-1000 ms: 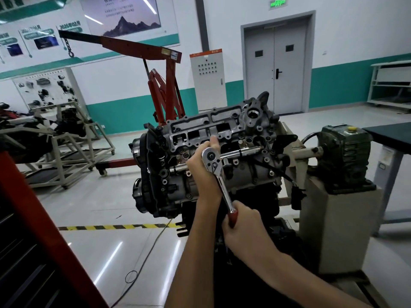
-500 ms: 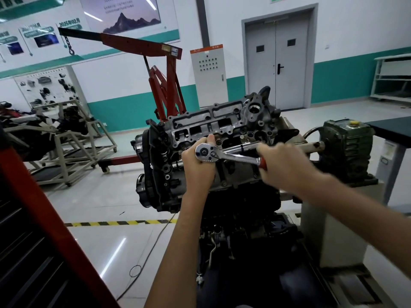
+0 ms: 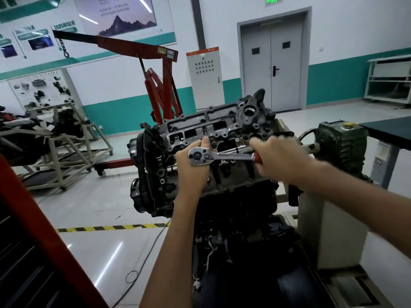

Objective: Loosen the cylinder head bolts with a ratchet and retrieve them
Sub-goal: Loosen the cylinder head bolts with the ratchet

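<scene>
My left hand (image 3: 192, 172) cups the round end of the chrome ratchet with a red handle (image 3: 220, 155), fingers curled behind it, holding it against the grey cast-metal cylinder head (image 3: 200, 127). My right hand (image 3: 278, 158) is wrapped round the red grip, out to the right. The tool lies almost level between them.

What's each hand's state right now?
Left hand: closed, fingers curled round the head of the ratchet.
Right hand: closed, gripping the ratchet's red handle.
</scene>
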